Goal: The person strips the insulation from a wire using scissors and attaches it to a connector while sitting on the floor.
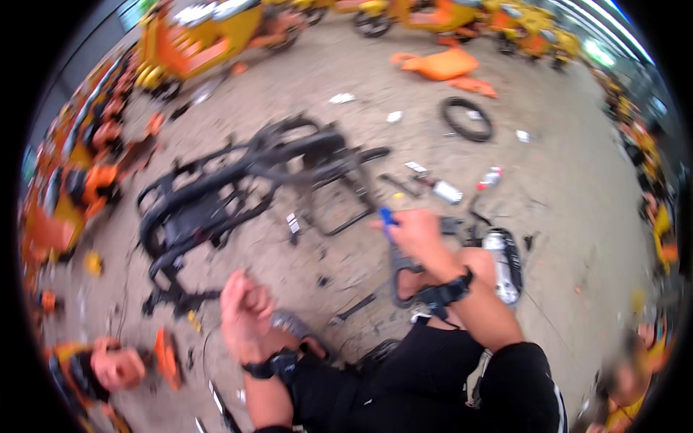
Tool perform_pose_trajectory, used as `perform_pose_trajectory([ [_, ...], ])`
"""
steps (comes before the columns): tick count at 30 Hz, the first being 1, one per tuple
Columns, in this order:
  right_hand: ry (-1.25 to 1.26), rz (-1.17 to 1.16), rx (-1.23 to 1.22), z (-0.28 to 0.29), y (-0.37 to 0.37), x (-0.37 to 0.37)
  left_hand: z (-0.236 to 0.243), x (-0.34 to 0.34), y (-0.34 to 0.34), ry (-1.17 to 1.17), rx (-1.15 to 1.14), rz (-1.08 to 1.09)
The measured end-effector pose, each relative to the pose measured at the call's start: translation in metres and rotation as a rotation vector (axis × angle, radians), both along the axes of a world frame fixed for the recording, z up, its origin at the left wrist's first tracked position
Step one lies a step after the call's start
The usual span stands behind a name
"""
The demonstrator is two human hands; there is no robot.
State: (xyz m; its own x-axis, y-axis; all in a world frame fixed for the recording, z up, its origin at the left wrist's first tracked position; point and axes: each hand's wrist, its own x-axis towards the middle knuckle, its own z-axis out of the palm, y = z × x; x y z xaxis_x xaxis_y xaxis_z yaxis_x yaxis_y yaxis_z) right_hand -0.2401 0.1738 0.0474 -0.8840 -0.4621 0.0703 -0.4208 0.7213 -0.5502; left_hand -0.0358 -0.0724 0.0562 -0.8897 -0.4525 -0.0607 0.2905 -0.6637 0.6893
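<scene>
My right hand [417, 234] is closed on a slim blue-handled tool [388, 221]; blur hides its kind. This hand hovers over the floor, to the right of a black scooter frame [260, 164]. My left hand [244, 309] is held above my left knee with its fingers curled in. Whether anything sits inside those fingers cannot be made out. The bare frame lies on the floor ahead of me, its tubes reaching from the left toward the middle. Between my feet and the frame lies a dark long-handled tool [356, 309].
A black tyre [449, 115], orange body panels [444, 65], a white canister [447, 191] and a red-capped bottle [491, 178] lie on the floor. A silver-and-black part [504, 263] sits by my right leg. Yellow scooters [195, 43] line the surroundings. A blurred person [626, 379] is at lower right.
</scene>
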Motion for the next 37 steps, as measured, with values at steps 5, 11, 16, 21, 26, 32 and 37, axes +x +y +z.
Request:
perform_pose_trajectory([
  [5, -0.55, 0.134, -0.358, 0.001, -0.015, 0.018, -0.017, -0.023, 0.023, -0.109, -0.285, 0.086],
  [11, -0.547, 0.288, -0.45, -0.003, -0.04, 0.046, -0.03, -0.03, 0.036, -0.243, -0.54, 0.119],
  [16, -0.653, 0.273, -0.798, -0.012, -0.052, 0.058, -0.033, -0.032, 0.048, -0.338, -0.899, 0.036],
  [21, -0.645, 0.329, -0.689, -0.018, -0.059, 0.062, -0.028, -0.029, 0.058, -0.356, -1.359, 0.011],
  [26, -0.67, 0.375, -0.767, -0.01, -0.054, 0.066, -0.018, -0.03, 0.068, -0.321, -1.311, -0.057],
  [32, -0.688, 0.329, -0.761, -0.009, -0.047, 0.062, -0.015, -0.031, 0.07, -0.316, -1.33, -0.149],
  [37, -0.589, 0.304, -0.761, 0.0, -0.044, 0.059, -0.015, -0.024, 0.071, -0.308, -1.288, -0.172],
])
